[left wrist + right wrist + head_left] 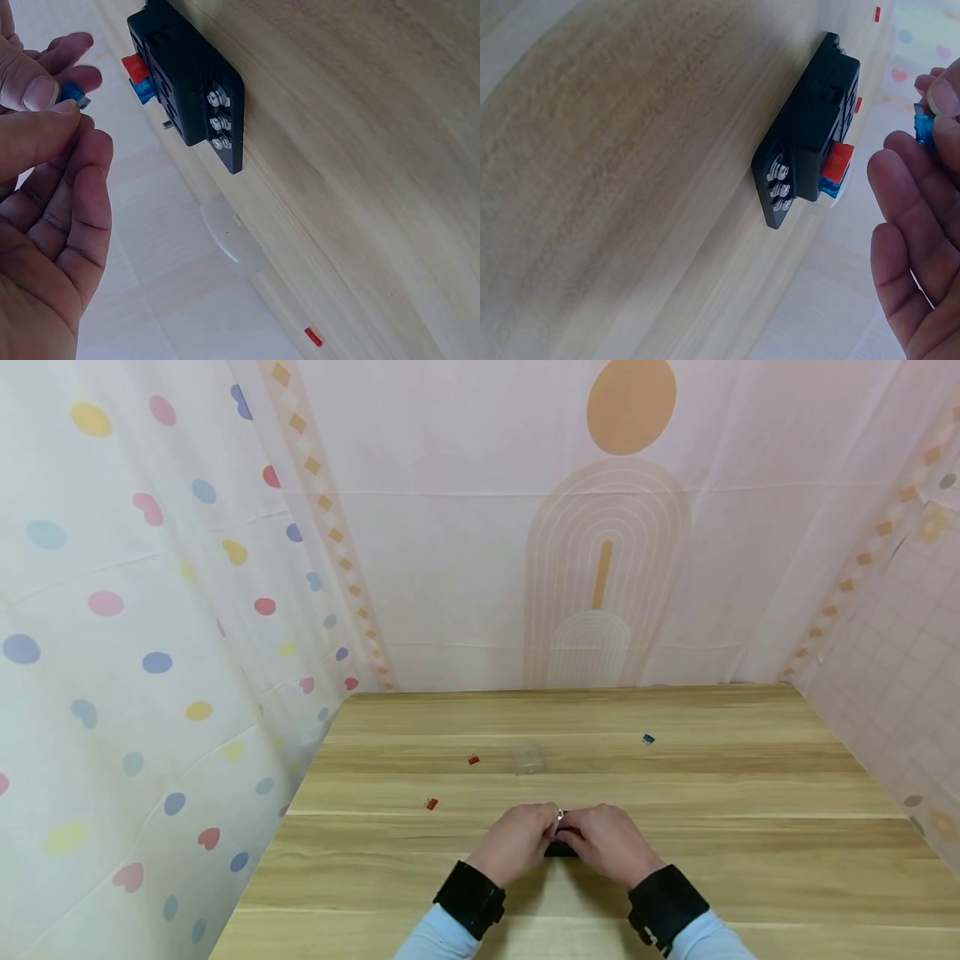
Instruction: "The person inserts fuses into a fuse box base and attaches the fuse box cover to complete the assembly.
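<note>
Both hands meet above a black fuse block near the table's front. My left hand and my right hand pinch a small blue blade fuse between their thumbs and fingertips. In the right wrist view the metal end of this fuse points up toward the left hand. The fuse block, seen closer in the left wrist view, carries silver screws at one end. A red fuse and another blue fuse sit in its slots.
A clear plastic cover lies beyond the hands. Two loose red fuses, one farther back and one nearer, lie to the left. A loose blue fuse is at the back right. Patterned curtains border the wooden table.
</note>
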Available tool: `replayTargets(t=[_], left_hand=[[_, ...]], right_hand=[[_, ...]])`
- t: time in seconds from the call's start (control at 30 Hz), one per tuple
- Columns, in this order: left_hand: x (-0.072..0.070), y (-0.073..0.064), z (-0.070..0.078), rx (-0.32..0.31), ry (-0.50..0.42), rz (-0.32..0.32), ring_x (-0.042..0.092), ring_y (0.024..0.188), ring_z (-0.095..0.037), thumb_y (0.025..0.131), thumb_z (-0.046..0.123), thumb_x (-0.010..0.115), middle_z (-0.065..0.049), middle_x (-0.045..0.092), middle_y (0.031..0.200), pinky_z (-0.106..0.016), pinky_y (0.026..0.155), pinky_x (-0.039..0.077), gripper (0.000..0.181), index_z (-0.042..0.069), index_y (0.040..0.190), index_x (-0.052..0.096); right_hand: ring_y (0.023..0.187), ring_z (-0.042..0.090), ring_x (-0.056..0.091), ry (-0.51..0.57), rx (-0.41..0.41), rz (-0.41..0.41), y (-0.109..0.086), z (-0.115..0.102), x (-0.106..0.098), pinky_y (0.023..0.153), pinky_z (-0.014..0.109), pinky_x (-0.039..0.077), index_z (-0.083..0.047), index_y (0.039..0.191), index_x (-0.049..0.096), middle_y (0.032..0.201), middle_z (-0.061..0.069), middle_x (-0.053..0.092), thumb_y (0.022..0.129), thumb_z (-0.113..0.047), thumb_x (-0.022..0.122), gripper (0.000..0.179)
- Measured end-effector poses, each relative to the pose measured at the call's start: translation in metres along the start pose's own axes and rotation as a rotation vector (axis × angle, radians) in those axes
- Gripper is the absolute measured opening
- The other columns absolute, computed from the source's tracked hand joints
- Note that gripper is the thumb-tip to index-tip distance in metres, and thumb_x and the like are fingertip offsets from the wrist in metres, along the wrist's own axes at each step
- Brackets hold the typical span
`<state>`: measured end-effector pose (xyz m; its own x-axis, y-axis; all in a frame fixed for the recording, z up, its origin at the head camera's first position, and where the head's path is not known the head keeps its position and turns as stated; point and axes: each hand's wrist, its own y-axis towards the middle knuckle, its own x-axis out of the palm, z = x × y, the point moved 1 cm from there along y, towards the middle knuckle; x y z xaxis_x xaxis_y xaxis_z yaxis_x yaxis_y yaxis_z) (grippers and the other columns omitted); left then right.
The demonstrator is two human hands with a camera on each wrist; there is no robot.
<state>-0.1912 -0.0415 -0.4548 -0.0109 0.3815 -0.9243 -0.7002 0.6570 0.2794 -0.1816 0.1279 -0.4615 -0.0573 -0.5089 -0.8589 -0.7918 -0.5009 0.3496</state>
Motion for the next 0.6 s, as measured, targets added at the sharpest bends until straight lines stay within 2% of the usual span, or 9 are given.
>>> replayTargets(t=[0.2, 0.37, 0.5, 0.6], left_hand=[[0.0004, -0.0018, -0.0028, -0.037, -0.029, -0.025, 0.046, 0.065, -0.003, 0.084, -0.005, 0.073, 0.011, 0.048, 0.071, -0.015, 0.058, 0.037, 0.034, 0.015, 0.075, 0.047], [-0.0009, -0.0049, -0.0064, -0.093, 0.010, -0.045, 0.049, 0.067, -0.003, 0.084, -0.002, 0.075, 0.010, 0.052, 0.072, -0.017, 0.061, 0.041, 0.031, 0.015, 0.079, 0.050], [-0.0011, -0.0061, -0.0073, -0.120, 0.068, -0.061, 0.058, 0.077, -0.007, 0.085, 0.006, 0.077, 0.005, 0.063, 0.083, -0.022, 0.069, 0.049, 0.018, 0.012, 0.092, 0.061], [-0.0014, -0.0065, -0.0076, -0.136, 0.104, -0.070, 0.062, 0.085, -0.012, 0.086, 0.015, 0.079, 0.000, 0.067, 0.094, -0.027, 0.075, 0.052, 0.024, 0.010, 0.106, 0.067]], right_hand=[[0.067, 0.002, 0.058, -0.006, 0.008, -0.010, 0.0002, 0.0004, -0.0027, 0.061, 0.027, 0.049, -0.013, 0.087, 0.074, 0.079, -0.008, 0.069, 0.090, -0.014, 0.072, 0.004], [0.069, 0.007, 0.061, -0.045, 0.075, -0.041, 0.0010, 0.0017, -0.0081, 0.063, 0.030, 0.049, -0.010, 0.090, 0.075, 0.081, -0.005, 0.070, 0.090, -0.013, 0.073, 0.004], [0.073, 0.011, 0.062, -0.055, 0.147, -0.069, 0.0017, 0.0019, -0.0096, 0.068, 0.034, 0.051, -0.010, 0.092, 0.076, 0.085, -0.004, 0.071, 0.089, -0.014, 0.073, 0.006], [0.078, 0.015, 0.065, -0.067, 0.175, -0.069, 0.0022, 0.0032, -0.0099, 0.071, 0.037, 0.052, -0.010, 0.094, 0.076, 0.088, -0.002, 0.071, 0.089, -0.014, 0.073, 0.007]])
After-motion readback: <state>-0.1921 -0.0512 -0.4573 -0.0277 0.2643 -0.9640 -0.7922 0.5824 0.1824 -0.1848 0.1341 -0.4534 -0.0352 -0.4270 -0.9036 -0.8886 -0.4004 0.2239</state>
